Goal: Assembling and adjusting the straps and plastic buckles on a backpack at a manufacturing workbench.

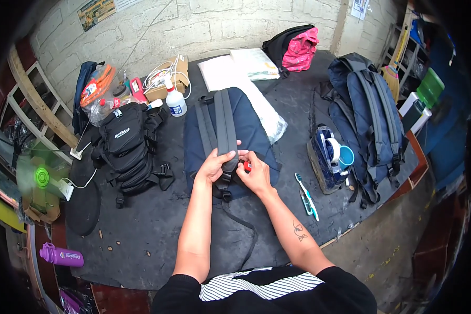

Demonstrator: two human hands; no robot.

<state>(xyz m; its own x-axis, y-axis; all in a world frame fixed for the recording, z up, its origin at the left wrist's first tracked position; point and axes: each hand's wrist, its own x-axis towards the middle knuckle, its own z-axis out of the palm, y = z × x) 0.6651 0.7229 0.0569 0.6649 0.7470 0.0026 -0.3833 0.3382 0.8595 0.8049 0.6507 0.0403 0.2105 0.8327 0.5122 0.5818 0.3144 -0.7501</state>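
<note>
Whitish block wall (pixel 204 26) stood beyond the black-topped table (pixel 152 240), where a navy-blue fabric backpack (pixel 254 120) lay straight ahead of me, long axis pointing away. Along it ran a grey padded shoulder strap (pixel 226 125); my left hand (pixel 211 166) gripped its lower end, while my right hand (pixel 257 175), just beside the strap's right edge, closed around a small red object (pixel 247 166).

Wore a black top (pixel 350 295) with short, plain black sleeves (pixel 179 287). Showed across the front a wavy-edged panel (pixel 261 283) of narrow black and white stripes. Left the left hand (pixel 212 166) and right hand (pixel 258 177) bare. Bore on the right forearm (pixel 283 214) a small thin-lined dark tattoo (pixel 299 231), looped above, butterfly-like below.
</note>
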